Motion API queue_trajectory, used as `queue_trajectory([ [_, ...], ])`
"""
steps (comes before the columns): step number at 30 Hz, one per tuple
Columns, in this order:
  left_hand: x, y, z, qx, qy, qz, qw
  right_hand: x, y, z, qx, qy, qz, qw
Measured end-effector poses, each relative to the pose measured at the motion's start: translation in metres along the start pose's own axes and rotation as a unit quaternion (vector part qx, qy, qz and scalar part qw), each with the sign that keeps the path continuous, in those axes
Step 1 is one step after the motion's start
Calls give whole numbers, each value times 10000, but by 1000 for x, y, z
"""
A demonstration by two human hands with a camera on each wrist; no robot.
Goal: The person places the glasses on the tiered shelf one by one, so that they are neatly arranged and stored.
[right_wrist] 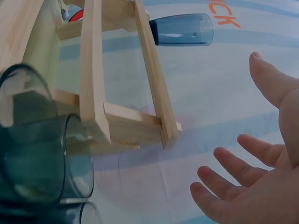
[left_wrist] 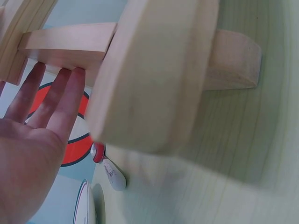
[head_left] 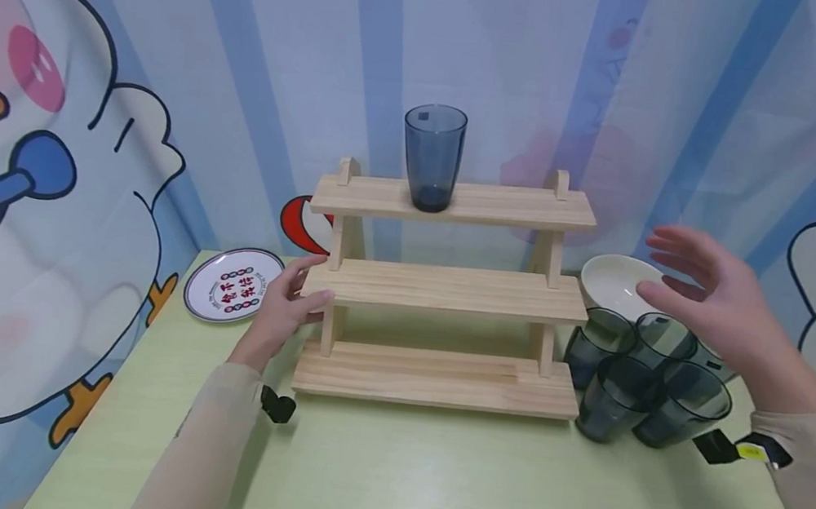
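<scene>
A three-tier wooden display rack [head_left: 442,288] stands on the table, with one blue glass tumbler [head_left: 433,159] upright on its top tier. My left hand [head_left: 283,308] holds the rack's left end by the middle tier. In the left wrist view its fingertips meet a wooden upright [left_wrist: 70,39]; the thumb is hidden there. Raised to the right of the rack, my right hand [head_left: 707,287] has spread fingers and holds nothing. Below it, several dark tinted glass tumblers [head_left: 619,398] stand close together. A white bowl [head_left: 615,279] sits behind them, partly hidden.
On the left, a white plate [head_left: 228,285] with red print leans near the backdrop. A small red-and-white object [left_wrist: 112,172] lies on the table in the left wrist view. A blue striped cloth backdrop [head_left: 265,52] with cartoon ducks rises behind the table [head_left: 423,477].
</scene>
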State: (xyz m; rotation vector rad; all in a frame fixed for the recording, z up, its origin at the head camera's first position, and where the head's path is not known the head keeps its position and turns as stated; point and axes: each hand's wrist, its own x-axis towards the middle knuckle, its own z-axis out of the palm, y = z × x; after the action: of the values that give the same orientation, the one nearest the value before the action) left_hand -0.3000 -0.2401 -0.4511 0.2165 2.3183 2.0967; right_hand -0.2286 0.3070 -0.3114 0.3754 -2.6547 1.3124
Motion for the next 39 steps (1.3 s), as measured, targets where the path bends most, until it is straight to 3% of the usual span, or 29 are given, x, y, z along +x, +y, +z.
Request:
queue_trajectory([
  [4,-1,0,0,-36,15,23,10000,-11,12,-6,-267,103,-96,9995],
  [10,-1,0,1,-22,40,57,10000,-33,35,-10,-822,261,102,9962],
  [22,0,-2,1,22,76,72,9999,-75,84,-12,-961,732,-15,9927],
  [29,0,-2,3,-65,30,75,9999,-104,104,-1,-597,979,-46,9934],
  [39,1,-3,1,9,105,29,9999,-121,123,24,-573,796,716,9926],
])
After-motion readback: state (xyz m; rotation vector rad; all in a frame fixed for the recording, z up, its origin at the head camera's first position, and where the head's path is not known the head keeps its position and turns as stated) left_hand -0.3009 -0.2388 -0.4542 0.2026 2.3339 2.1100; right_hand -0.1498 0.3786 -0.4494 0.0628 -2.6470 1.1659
